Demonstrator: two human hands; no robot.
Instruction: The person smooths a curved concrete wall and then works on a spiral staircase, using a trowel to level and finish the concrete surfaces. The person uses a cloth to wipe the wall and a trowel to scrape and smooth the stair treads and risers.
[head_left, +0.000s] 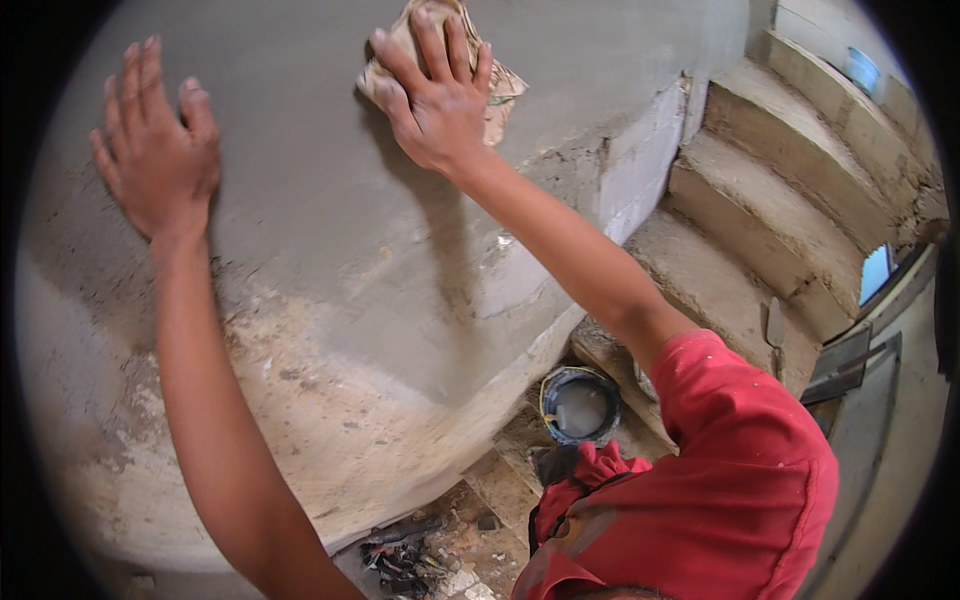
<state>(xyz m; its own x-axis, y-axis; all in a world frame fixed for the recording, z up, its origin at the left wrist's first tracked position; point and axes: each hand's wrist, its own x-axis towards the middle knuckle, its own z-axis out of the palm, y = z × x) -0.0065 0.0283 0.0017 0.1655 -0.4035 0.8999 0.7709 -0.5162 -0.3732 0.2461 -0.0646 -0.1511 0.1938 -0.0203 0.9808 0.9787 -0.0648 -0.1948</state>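
My left hand (160,145) lies against the grey plastered wall (290,140) at the upper left, fingers extended and slightly apart, holding nothing. My right hand (440,115) is higher and to the right, pressing a crumpled beige sheet (506,85), paper or cloth, onto the wall with its fingers over it. A shadow falls below that hand. Lower down, the wall surface turns rough, pale and stained, with a whitish patch along its right edge.
Concrete steps (750,200) climb on the right, with a light blue container (862,70) high up. A dark bucket (580,405) holding grey liquid sits below, near my red sleeve (740,420). Debris (400,555) lies on the floor at the bottom.
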